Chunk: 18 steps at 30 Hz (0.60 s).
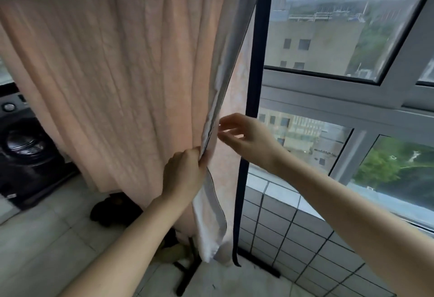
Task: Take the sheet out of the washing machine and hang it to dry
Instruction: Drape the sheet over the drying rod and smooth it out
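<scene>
Already the sheet [122, 80] is hanging over the top bar of the drying rack [254, 66], falling in long pink folds almost to the floor, so I judge the washing machine [25, 146] part done and the hanging nearly so. What I am doing now is tidying the right-hand edge. With my left hand [185, 174] I am gripping the pale hem low down, fingers curled round the bunched cloth. I am holding my right hand [244, 139] just beside the same edge a little higher, fingers loosely spread and gripping nothing, apparently not quite touching the fabric. The rack's dark upright is standing just behind that edge, with the window [340, 38] beyond. Next, I think, my right hand needs to pinch the hem so both can draw it flat and straight.
</scene>
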{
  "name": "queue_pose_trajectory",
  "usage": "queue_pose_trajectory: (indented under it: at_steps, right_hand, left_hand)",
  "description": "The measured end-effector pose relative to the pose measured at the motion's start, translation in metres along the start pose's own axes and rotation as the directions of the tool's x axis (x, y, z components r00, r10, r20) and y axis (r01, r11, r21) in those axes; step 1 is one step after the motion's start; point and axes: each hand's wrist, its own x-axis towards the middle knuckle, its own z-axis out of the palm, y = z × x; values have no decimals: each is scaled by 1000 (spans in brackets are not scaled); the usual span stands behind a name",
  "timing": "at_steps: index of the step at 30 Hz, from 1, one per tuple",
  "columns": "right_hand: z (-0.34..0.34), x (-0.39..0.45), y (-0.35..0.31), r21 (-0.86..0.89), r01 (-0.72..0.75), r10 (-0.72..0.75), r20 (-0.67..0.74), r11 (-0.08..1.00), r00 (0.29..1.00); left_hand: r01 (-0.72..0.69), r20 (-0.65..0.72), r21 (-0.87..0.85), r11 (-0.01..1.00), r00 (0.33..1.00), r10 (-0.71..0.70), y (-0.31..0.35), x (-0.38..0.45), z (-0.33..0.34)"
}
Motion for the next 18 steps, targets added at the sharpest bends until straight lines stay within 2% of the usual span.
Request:
queue_pose_trajectory:
  at_steps: [3,6,8,10,11,12,13,15,16,18]
  right_hand:
    - [13,-4,-2,36,-25,22,74,999,997]
    - [23,-1,-4,50,-60,60,-7,997,998]
    - [27,4,-3,47,-74,78,-96,996,992]
    - [27,7,0,22,-87,90,-163,996,983]
    - [27,8,2,13,-85,86,-179,996,980]
    - [26,9,5,-7,-80,77,-185,997,980]
    - [26,9,7,-23,-76,71,-184,997,980]
    - [25,7,8,-52,-82,72,-171,995,983]
    - [24,7,9,-66,-86,74,-170,994,983]
    - [23,6,9,-88,-91,75,-169,992,983]
  left_hand:
    - [-21,57,46,999,998,19,-2,-8,6]
    - [-48,123,78,996,992,38,-5,-12,15]
    - [-16,269,3,1000,963,15,-8,-9,17]
    - [63,440,-109,992,898,-9,-16,-1,14]
    - [78,483,-144,986,876,1,-21,4,10]
    - [92,473,-182,979,881,5,-26,9,5]
    - [101,402,-208,973,915,-9,-32,16,0]
    - [135,138,-245,960,985,-103,-40,33,-10]
    - [142,9,-251,958,989,-145,-41,40,-14]
    - [124,-97,-288,949,983,-158,-38,52,-21]
